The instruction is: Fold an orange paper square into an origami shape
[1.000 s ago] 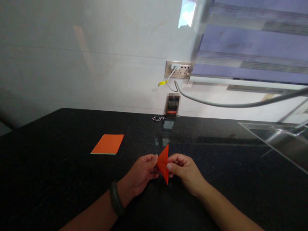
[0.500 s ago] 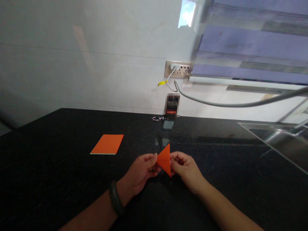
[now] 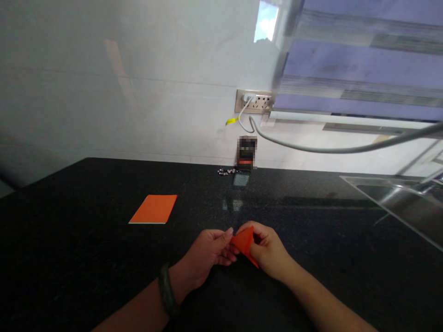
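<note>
Between my two hands is a folded piece of orange paper [image 3: 244, 240], roughly a triangle, held just above the black counter. My left hand [image 3: 216, 248] pinches its left corner between thumb and fingers; a dark bangle circles that wrist. On the other side, my right hand [image 3: 265, 246] grips the paper's wide right edge, with the thumb at the opening and some fingers behind. Part of the paper is hidden by the right fingers. A flat stack of square orange paper [image 3: 154, 208] lies on the counter to the left.
The black speckled counter [image 3: 86, 258] meets a white tiled wall. Against it stands a small dark box [image 3: 247, 152], blurred out, beside a beaded string [image 3: 226, 172]. A grey cable [image 3: 311, 149] runs from a wall socket [image 3: 254, 101]. A metal sink [image 3: 404, 203] is at the right.
The folded paper has moved slightly right and down and tilted. My right fingers have come further around its edge, and the paper's right side now gapes a little.
</note>
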`<state>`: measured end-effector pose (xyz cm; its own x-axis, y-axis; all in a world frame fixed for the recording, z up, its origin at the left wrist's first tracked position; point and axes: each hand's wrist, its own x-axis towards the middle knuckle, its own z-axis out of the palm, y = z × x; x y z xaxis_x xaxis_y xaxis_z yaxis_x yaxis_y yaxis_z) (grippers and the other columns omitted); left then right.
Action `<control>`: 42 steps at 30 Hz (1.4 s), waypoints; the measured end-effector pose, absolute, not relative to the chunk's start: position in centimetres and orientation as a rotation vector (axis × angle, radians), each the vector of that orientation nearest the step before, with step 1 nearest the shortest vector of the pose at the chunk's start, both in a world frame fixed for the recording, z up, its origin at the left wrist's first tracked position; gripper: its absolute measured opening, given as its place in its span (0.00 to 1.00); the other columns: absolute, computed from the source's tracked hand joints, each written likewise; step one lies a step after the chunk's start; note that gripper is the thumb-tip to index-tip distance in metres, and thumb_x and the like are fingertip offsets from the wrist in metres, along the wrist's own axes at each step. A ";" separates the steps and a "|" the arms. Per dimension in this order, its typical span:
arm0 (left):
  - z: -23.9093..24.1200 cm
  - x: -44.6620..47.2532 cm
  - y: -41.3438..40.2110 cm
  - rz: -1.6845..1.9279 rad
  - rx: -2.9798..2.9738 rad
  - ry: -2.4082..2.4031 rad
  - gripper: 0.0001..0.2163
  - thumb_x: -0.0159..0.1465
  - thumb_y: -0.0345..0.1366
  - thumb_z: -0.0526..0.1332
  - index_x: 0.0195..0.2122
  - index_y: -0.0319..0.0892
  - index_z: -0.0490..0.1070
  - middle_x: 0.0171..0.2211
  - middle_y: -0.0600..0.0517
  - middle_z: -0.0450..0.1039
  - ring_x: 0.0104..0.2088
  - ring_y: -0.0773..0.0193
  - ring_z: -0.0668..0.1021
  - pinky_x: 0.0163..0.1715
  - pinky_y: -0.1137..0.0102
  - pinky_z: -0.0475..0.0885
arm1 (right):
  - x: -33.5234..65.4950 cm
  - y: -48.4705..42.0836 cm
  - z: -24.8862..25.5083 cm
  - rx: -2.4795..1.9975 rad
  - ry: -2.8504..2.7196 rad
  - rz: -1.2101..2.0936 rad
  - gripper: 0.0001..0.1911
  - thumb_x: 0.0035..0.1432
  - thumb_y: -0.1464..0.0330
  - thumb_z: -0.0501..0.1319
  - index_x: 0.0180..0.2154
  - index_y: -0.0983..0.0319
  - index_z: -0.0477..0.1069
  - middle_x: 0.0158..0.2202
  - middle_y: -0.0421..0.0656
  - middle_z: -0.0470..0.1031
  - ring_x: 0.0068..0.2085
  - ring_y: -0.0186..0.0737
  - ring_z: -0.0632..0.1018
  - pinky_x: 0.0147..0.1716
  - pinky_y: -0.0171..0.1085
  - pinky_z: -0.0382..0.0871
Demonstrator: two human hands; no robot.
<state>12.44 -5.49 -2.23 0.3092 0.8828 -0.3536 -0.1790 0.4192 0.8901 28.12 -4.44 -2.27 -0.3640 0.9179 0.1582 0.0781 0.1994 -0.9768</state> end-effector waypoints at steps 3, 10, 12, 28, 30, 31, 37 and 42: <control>-2.3 12.5 -5.6 0.794 0.844 1.010 0.16 0.53 0.46 0.60 0.23 0.35 0.71 0.21 0.51 0.72 0.20 0.70 0.72 0.23 0.74 0.63 | 28.4 -4.4 -2.4 -0.965 -1.757 1.135 0.06 0.47 0.77 0.57 0.28 0.62 0.69 0.26 0.39 0.69 0.27 0.33 0.70 0.28 0.32 0.65; -2.6 12.8 -5.6 0.762 0.868 1.071 0.13 0.51 0.42 0.63 0.26 0.35 0.73 0.24 0.49 0.74 0.23 0.68 0.74 0.25 0.73 0.66 | 28.5 -3.9 -2.8 -1.163 -1.748 1.194 0.03 0.45 0.74 0.61 0.24 0.63 0.67 0.20 0.36 0.66 0.22 0.30 0.66 0.20 0.29 0.59; -2.5 12.8 -5.6 0.757 0.857 1.057 0.15 0.52 0.45 0.61 0.25 0.34 0.73 0.24 0.48 0.74 0.23 0.68 0.74 0.25 0.73 0.66 | 28.5 -4.0 -2.7 -1.110 -1.759 1.180 0.03 0.47 0.75 0.59 0.24 0.62 0.67 0.21 0.37 0.67 0.23 0.31 0.67 0.21 0.30 0.60; -2.5 12.8 -5.8 0.717 0.845 1.010 0.19 0.53 0.49 0.58 0.27 0.34 0.70 0.19 0.49 0.72 0.20 0.69 0.73 0.23 0.74 0.64 | 28.1 -5.0 -2.6 -1.077 -1.941 0.991 0.14 0.43 0.83 0.52 0.29 0.60 0.63 0.25 0.36 0.66 0.26 0.31 0.67 0.25 0.30 0.59; -2.5 12.7 -5.7 0.716 0.829 1.009 0.18 0.53 0.49 0.59 0.27 0.34 0.70 0.20 0.50 0.72 0.20 0.69 0.73 0.23 0.74 0.64 | 28.0 -5.1 -2.2 -1.047 -1.947 1.001 0.15 0.44 0.83 0.51 0.31 0.60 0.62 0.26 0.36 0.66 0.27 0.32 0.67 0.27 0.31 0.60; -2.5 12.7 -5.7 0.709 0.825 1.002 0.19 0.53 0.49 0.58 0.27 0.34 0.71 0.20 0.50 0.72 0.20 0.69 0.73 0.23 0.74 0.64 | 28.0 -5.2 -2.0 -1.039 -1.932 1.026 0.15 0.45 0.83 0.51 0.32 0.60 0.62 0.26 0.36 0.66 0.27 0.32 0.67 0.26 0.31 0.60; -2.4 12.5 -5.8 0.657 0.829 0.945 0.22 0.54 0.51 0.56 0.28 0.33 0.72 0.22 0.48 0.72 0.20 0.70 0.73 0.22 0.75 0.63 | 28.3 -5.2 -2.4 -0.990 -1.746 1.266 0.19 0.46 0.80 0.55 0.40 0.57 0.60 0.27 0.36 0.66 0.24 0.30 0.68 0.20 0.29 0.59; -2.3 12.4 -5.8 0.646 0.842 0.931 0.18 0.52 0.48 0.60 0.28 0.33 0.72 0.20 0.50 0.72 0.19 0.72 0.72 0.21 0.77 0.63 | 28.1 -4.8 -3.1 -0.998 -1.605 1.297 0.19 0.43 0.78 0.60 0.38 0.58 0.61 0.26 0.35 0.65 0.23 0.28 0.66 0.19 0.28 0.59</control>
<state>12.42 -5.80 -2.33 0.4581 0.7827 -0.4214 -0.1208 0.5245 0.8428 28.09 -4.77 -3.06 -0.3455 0.9311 0.1170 0.0812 0.1539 -0.9847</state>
